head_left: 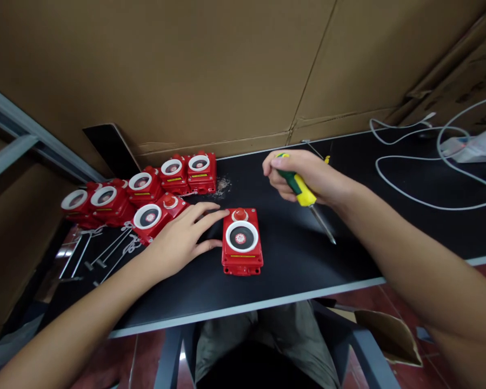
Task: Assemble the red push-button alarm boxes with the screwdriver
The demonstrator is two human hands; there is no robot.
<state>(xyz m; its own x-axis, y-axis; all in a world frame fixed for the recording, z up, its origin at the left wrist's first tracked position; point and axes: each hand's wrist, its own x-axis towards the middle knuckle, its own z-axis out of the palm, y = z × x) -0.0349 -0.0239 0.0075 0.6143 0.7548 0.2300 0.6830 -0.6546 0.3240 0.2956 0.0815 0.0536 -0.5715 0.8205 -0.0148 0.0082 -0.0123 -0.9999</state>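
A red alarm box (pixel 243 265) with a white ring, a dark round centre and a red dome lies face up before me on the black table. My left hand (pixel 186 232) rests beside it, fingers apart, with fingertips at its left edge. In my right hand (pixel 303 167) is a screwdriver (pixel 306 197) with a green and yellow handle. The fist wraps the handle, and the metal shaft slants down to the right, away from the box. Another red alarm box (pixel 167 210) lies just behind my left hand and is partly covered by it.
Several more red alarm boxes (pixel 141 186) stand in a row at the back left. Small metal hammers (pixel 105 254) with cords lie at the left edge. Crumbs (pixel 223 186) litter the table (pixel 210 292). A white cable (pixel 413 158) loops at right. Cardboard (pixel 226 70) walls the back.
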